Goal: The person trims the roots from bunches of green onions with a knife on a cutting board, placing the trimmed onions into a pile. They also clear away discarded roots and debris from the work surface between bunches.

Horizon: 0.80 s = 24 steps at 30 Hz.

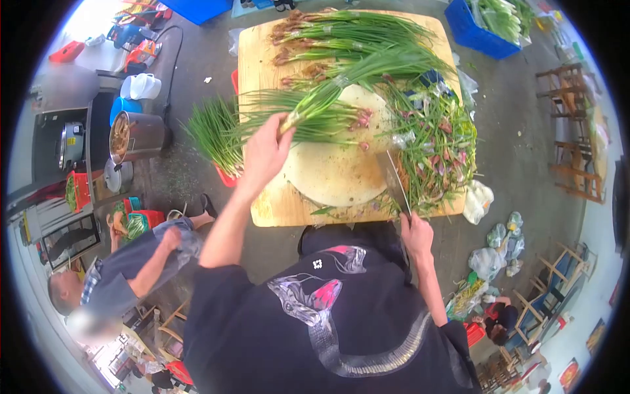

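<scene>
Green onions are everywhere on the wooden table (269, 210). At far left a second person (125, 272) bends down near a steel pot (134, 136). Next, the left hand (264, 152) is closed around the root end of an onion bunch (341, 82), which lies over the round board (335, 174). The right hand (416, 234) grips the handle of a cleaver (396, 180), blade resting beside the trimmed pile (436, 148). A blue crate (469, 33) stands at far right.

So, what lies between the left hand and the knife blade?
In the head view, a bare stretch of the round cutting board lies between the left hand, which grips a bunch of green onions, and the knife.
</scene>
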Tool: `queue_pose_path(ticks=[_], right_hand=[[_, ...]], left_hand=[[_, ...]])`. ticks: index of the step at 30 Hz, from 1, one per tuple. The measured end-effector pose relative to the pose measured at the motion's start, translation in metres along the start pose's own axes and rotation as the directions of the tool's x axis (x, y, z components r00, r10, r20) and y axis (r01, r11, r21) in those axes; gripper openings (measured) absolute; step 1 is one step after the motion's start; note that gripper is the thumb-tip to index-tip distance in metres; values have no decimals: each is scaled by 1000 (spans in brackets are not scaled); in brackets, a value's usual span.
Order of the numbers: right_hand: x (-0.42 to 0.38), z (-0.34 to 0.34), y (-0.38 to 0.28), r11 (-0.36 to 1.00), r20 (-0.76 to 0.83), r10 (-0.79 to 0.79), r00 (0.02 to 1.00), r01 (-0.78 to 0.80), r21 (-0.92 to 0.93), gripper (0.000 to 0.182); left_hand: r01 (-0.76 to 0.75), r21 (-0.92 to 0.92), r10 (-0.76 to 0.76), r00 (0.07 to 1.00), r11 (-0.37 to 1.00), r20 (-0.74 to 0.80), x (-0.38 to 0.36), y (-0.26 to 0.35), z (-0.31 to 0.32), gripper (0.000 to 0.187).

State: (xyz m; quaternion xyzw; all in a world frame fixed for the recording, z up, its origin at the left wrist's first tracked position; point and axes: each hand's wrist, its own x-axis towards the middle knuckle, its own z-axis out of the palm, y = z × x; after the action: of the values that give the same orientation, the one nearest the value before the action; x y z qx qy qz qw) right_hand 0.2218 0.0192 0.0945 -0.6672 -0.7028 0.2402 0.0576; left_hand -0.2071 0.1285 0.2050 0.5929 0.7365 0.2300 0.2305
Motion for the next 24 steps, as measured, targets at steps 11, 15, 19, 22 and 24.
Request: queue_pose_path(ticks=[11, 15, 19, 22, 24], right_hand=[[-10, 8, -14, 994, 1, -37, 999, 37, -106, 29], [-6, 4, -11, 994, 42, -40, 998, 44, -100, 29], [2, 3, 0, 995, 76, -69, 995, 74, -60, 31], [6, -2, 2, 996, 97, -91, 991, 92, -10, 32], [11, -7, 7, 994, 121, -109, 987, 108, 9, 33]], left_hand=[[235, -442, -245, 969, 865, 36, -157, -34, 152, 43], [151, -408, -187, 981, 901, -50, -171, -55, 187, 41], [460, -714, -333, 886, 528, 324, -157, -58, 192, 28], [419, -862, -272, 898, 285, 346, -149, -52, 193, 28], [505, -826, -311, 850, 250, 425, -146, -40, 187, 30]])
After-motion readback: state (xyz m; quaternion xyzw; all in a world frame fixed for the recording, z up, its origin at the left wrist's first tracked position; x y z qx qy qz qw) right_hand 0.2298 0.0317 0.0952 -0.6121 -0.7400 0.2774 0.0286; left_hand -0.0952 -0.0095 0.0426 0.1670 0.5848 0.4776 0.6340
